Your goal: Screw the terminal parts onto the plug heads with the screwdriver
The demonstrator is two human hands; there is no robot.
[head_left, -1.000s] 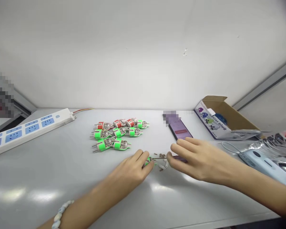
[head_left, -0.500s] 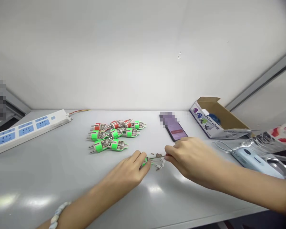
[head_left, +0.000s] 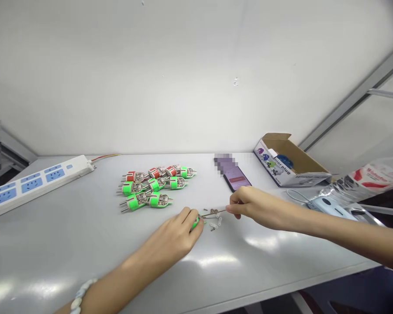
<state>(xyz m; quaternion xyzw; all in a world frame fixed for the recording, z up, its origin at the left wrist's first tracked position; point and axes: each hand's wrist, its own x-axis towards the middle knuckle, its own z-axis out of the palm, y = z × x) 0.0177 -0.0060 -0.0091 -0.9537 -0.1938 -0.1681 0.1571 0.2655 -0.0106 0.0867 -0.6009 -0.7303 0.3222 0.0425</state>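
Observation:
Held down on the grey table, a green plug (head_left: 195, 222) is mostly covered by the fingers of my left hand (head_left: 180, 231), which are closed round it. My right hand (head_left: 249, 207) pinches a screwdriver, its handle hidden in the fingers. The thin screwdriver shaft (head_left: 215, 213) points left, and its tip meets the plug beside my left fingertips. Small screws (head_left: 213, 210) and white strips (head_left: 213, 226) lie loose just right of the plug. Farther back on the left, several green plugs (head_left: 159, 200) and red plugs (head_left: 135, 176) with bared insides rest in rows.
A white power strip (head_left: 68, 168) lies at the far left. Behind my right hand are a phone (head_left: 237, 178) and an open cardboard box (head_left: 291, 174). A light-blue device (head_left: 330, 206) and a plastic bottle (head_left: 363, 179) lie at the right. The wall closes off the back.
The view has shifted slightly. My right hand has changed its hold, its fingers now bent in a pinch at the screwdriver's end. My left hand stays on the plug.

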